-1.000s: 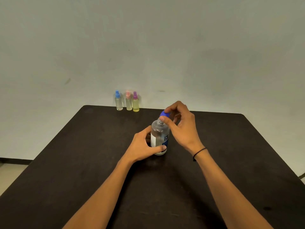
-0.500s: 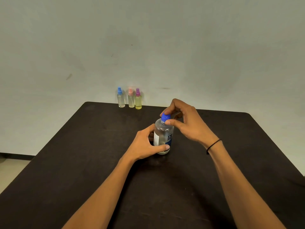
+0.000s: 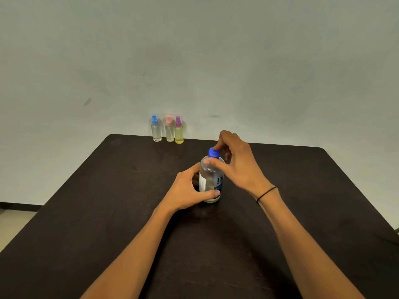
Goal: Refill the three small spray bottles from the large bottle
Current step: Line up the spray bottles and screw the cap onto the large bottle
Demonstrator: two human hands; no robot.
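Large clear bottle (image 3: 210, 180) stands upright on the dark table (image 3: 108, 212), about mid-table, white and blue label partly readable. Blue cap (image 3: 213, 153) sits on the bottle neck; can't tell if it is screwed tight. Left hand (image 3: 187, 190) wraps the lower body of the bottle from its left side, thumb across the front near the base, fingers curled round the back. Right hand (image 3: 237, 162) comes in from the bottle's right, fingers curled over the cap from behind, thumb lying across the bottle's shoulder just below the cap. Thin black band (image 3: 266, 194) on the right wrist.

Three small spray bottles well behind the large bottle and to its left, in a tight row at the table's far edge by the wall (image 3: 216, 50): blue-topped one (image 3: 155, 131) farthest from the large bottle, clear; pink-topped one (image 3: 169, 131) in the middle, pale liquid; purple-topped one (image 3: 179, 132) nearest the large bottle, yellowish liquid. All three upright, tops on, just beside each other; whether they touch is unclear.
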